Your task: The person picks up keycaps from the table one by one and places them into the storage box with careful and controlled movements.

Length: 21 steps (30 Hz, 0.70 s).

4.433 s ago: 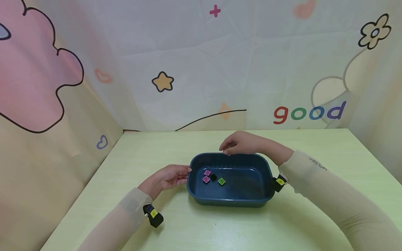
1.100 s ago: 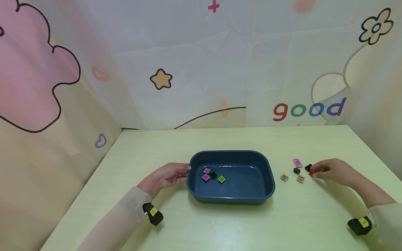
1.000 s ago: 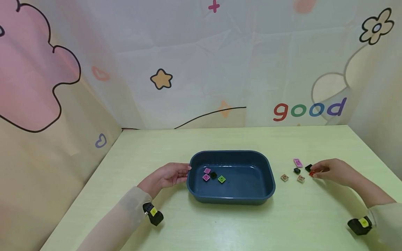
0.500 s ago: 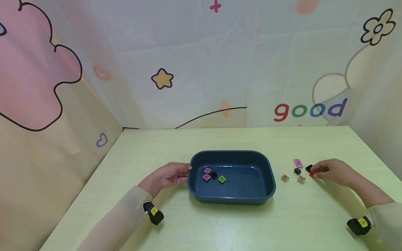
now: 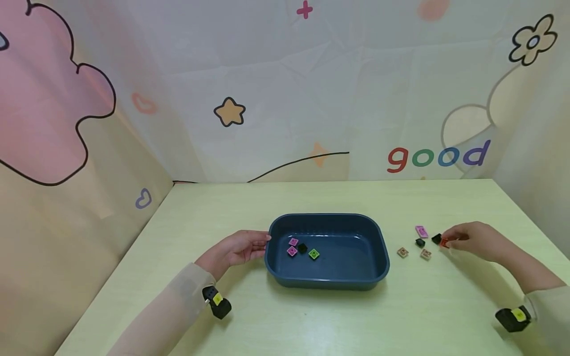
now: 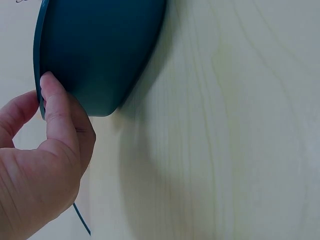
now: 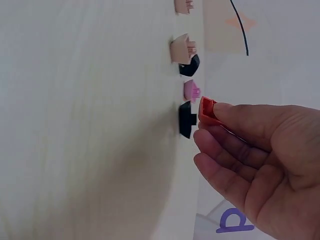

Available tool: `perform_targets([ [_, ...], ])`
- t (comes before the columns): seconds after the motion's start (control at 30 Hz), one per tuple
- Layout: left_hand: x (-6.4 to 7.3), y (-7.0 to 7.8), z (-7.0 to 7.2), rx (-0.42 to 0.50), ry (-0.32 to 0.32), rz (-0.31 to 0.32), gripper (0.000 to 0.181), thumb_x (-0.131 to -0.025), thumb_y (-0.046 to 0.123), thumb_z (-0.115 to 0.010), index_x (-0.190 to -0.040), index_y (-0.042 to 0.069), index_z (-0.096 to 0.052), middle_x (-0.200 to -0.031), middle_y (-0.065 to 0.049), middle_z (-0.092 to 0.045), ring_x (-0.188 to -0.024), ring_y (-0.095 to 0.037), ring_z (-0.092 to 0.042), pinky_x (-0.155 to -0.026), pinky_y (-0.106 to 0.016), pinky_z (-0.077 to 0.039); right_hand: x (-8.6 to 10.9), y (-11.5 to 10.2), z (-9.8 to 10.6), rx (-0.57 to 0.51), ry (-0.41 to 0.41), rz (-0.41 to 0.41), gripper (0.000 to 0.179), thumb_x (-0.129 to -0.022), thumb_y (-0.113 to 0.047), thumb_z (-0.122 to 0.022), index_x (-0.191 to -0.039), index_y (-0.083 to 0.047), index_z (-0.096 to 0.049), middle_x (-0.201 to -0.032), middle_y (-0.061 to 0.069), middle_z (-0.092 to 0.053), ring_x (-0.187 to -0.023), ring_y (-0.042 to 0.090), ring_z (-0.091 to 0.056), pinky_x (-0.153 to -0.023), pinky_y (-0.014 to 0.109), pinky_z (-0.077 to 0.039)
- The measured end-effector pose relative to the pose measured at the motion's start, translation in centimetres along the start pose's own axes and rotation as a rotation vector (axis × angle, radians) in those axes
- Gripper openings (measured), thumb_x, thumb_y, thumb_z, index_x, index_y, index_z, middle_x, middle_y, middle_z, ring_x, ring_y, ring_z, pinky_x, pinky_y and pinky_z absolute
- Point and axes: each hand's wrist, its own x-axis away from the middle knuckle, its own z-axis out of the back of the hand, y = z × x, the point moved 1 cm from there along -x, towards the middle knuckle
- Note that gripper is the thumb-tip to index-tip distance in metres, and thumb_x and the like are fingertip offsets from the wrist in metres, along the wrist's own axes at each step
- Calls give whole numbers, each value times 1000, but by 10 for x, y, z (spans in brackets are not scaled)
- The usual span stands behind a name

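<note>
Lying in the blue tray [image 5: 347, 267] are four pink, black and green pieces [image 5: 313, 254].

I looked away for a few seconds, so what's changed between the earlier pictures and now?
The right hand has moved from the far side of the blue tray to beyond its right end, taken hold of a red piece and apparently raised it slightly. The left hand still grips the tray's left end; inside, the pink pieces, black piece and green piece lie as before.

dark blue tray [image 5: 347, 262], red keycap [image 7: 206, 115], pale green table [image 5: 307, 329], cartoon-print backdrop [image 5: 276, 74]
</note>
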Motion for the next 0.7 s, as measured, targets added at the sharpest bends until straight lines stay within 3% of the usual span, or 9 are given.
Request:
perform_targets([
  [0.07,0,0,0,-1,0,0,40,-105,11,-55,-140,-7,-53,-84,2,-71,-71,-5,-70,-70,-15,-61,1,-3,4,6,7,10,20,-93,-5,-69,-108,7,-72,-100,20,-75,-90,27,-67,-74,31,-56],
  [0.23,-2,0,1,-11,9,3,40,-105,11,-55,-140,-7,-54,-85,1,-71,-72,-5,-70,-70,-15,-61,3,-9,13,11,10,24,21,-93,-8,-70,-109,6,-72,-99,14,-76,-88,15,-66,-72,22,-54],
  [0.5,-4,0,2,-5,11,6,39,-105,12,-55,-139,-6,-53,-85,2,-71,-71,-4,-70,-70,-15,-61,3,-18,33,-47,-2,46,24,-98,-7,-65,-115,9,-69,-100,13,-77,-79,-13,-57,-69,16,-54],
  [0.7,-4,-2,2,0,-1,3,38,-105,11,-54,-139,-6,-53,-84,2,-71,-71,-4,-70,-70,-15,-61,5,-31,45,-71,-14,41,26,-100,-10,-64,-119,6,-69,-106,14,-77,-81,-13,-59,-72,15,-55],
])
